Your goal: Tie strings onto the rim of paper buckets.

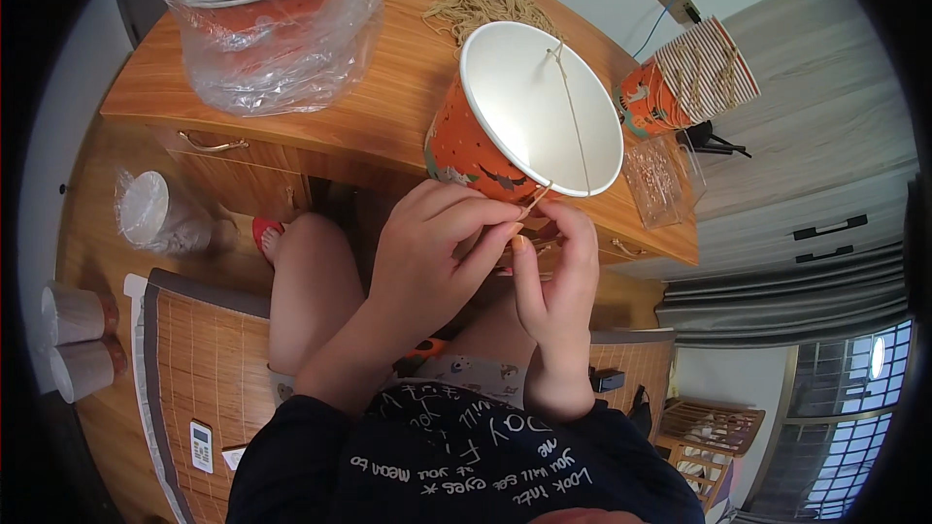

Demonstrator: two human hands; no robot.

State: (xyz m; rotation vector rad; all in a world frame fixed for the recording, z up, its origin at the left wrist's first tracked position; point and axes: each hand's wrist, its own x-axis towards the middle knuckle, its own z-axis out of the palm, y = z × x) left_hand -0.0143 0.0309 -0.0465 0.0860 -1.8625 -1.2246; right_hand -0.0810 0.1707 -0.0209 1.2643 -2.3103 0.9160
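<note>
Head view: orange paper bucket at the near edge of the wooden desk, white mouth facing the wearer, probably so both hands reach the near rim easily. Tan cord spans the mouth, from the far rim to the near rim, where both hands meet. Left hand: thumb and index pressed together on the cord's end just outside the rim, likely to keep it from slipping back. Right hand: thumb up against the left fingertips, index by the rim; can't tell whether it's clamped on cord. Loose tan cord pile behind the bucket, presumably within reach for supply. Nested buckets with cords to the right, apparently kept separate from the plastic-wrapped stack at left. Clear box near the desk's right end, contents too small to tell
</note>
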